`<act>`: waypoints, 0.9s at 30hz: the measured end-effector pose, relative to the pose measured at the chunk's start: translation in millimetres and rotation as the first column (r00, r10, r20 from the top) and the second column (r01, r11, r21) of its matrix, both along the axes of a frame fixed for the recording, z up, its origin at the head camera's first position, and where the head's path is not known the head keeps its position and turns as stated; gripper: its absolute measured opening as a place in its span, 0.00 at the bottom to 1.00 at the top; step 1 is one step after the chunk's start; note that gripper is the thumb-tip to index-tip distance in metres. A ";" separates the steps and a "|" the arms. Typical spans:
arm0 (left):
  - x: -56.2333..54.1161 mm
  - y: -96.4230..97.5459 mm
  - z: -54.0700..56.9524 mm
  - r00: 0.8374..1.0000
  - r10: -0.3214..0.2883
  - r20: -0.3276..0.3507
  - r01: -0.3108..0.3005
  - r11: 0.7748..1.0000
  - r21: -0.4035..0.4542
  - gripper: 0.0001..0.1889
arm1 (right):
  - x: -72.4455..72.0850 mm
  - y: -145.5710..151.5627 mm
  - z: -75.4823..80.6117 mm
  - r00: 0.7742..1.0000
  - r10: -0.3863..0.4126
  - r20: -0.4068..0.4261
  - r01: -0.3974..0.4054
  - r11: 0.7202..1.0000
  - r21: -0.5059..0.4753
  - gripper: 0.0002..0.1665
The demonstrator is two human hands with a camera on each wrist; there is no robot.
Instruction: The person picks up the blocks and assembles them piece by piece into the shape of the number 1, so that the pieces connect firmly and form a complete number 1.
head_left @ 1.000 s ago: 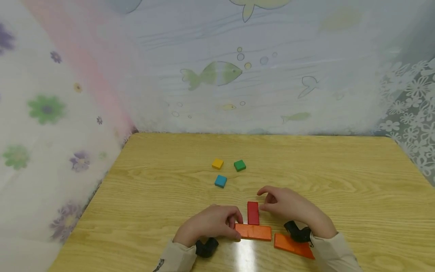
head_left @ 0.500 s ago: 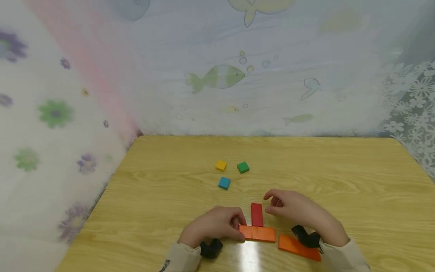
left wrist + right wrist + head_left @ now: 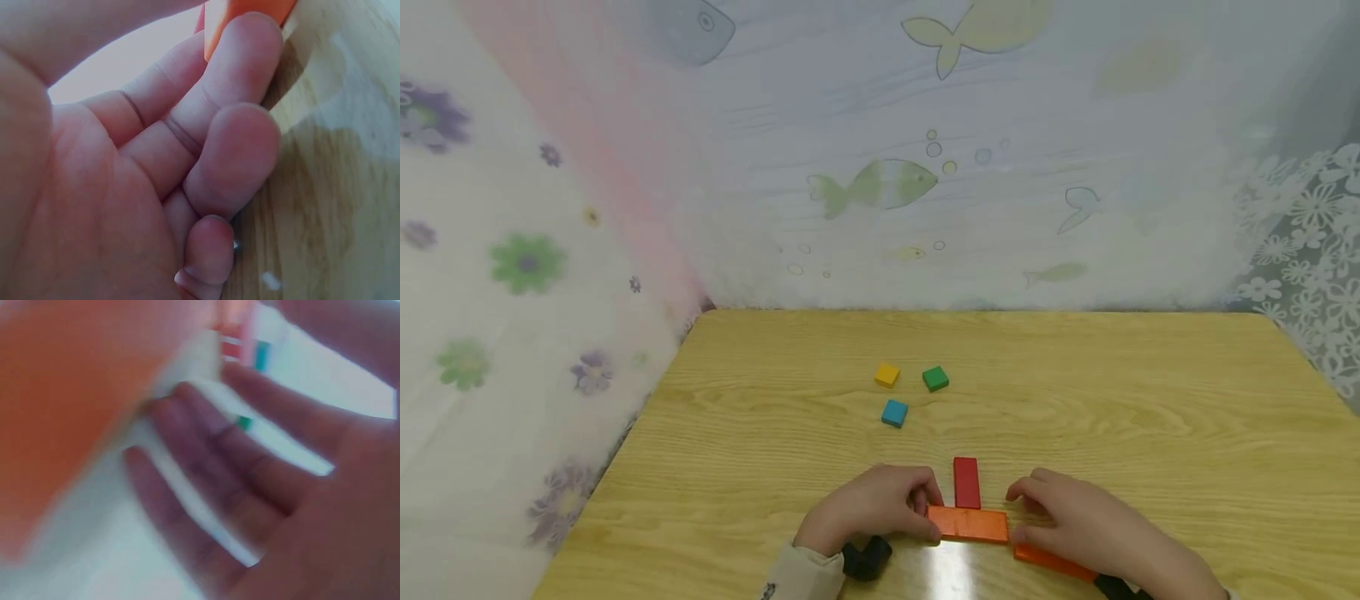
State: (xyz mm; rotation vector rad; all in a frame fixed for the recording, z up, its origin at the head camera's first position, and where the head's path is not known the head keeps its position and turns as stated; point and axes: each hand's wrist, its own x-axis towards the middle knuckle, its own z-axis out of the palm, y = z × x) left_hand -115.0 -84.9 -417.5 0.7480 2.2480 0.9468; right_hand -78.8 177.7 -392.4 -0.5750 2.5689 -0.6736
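In the head view, my left hand (image 3: 883, 504) pinches the left end of an orange rectangular block (image 3: 970, 525) between thumb and fingers. That block lies flat, its corner (image 3: 234, 22) showing between the fingers in the left wrist view. A red block (image 3: 967, 482) sits against its far edge, pointing away from me. My right hand (image 3: 1078, 521) is over a second orange block (image 3: 1051, 561), partly hiding it, with thumb and fingers apart. Blurred in the right wrist view, that hand's fingers (image 3: 206, 456) extend beside a large orange surface, with nothing seen gripped.
Farther back on the wooden table (image 3: 760, 433) lie small square blocks: yellow (image 3: 887, 375), green (image 3: 936, 378) and blue (image 3: 894, 413). A patterned sheet (image 3: 880, 250) stands along the far edge, another (image 3: 527, 333) along the left. Black straps with cameras (image 3: 867, 558) are on the wrists.
My right hand has moved from beside the red block toward me and rightward, over the second orange block. My left hand keeps its hold. The head view has shifted slightly.
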 end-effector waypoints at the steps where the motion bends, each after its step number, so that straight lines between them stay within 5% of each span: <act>1: -0.1 -0.4 -0.5 1.000 -0.002 -0.003 0.002 1.000 0.003 0.12 | 1.8 1.8 -1.5 1.000 0.016 -0.019 -0.016 1.000 0.005 0.25; 18: -1.0 -0.6 -1.0 1.000 0.003 0.001 -0.003 1.000 -0.006 0.12 | 13.0 22.8 -12.8 0.975 0.207 -0.084 -0.198 0.975 0.101 0.27; 27: -0.7 -1.1 -0.1 1.000 0.001 0.024 -0.001 1.000 0.002 0.12 | 10.0 24.1 -18.9 0.985 0.169 -0.011 -0.168 0.983 0.078 0.25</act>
